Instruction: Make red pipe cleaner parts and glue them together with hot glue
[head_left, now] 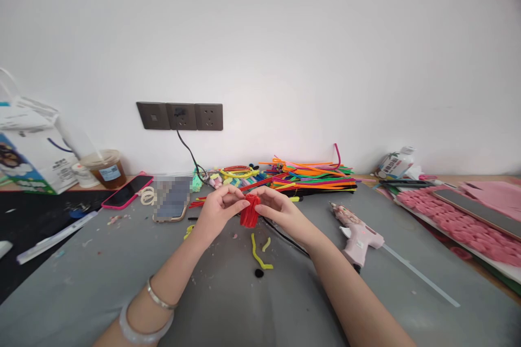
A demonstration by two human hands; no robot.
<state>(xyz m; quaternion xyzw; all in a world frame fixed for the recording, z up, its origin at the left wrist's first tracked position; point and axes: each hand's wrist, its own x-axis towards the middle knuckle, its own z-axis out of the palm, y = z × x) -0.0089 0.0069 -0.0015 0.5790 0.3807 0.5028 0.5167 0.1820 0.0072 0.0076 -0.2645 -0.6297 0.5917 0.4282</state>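
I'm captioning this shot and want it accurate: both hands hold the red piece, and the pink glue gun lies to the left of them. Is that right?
Not quite: the head view shows the pink glue gun lying to the right of the hands. The left hand and right hand do both hold the red piece.

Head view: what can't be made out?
All head view:
Red piece: far side, hidden by its front; edges partly covered by left hand and right hand.
Pale-edged phone: screen partly masked by pixelation.
Carton: cut off by left picture edge.
Cup label: print too small.
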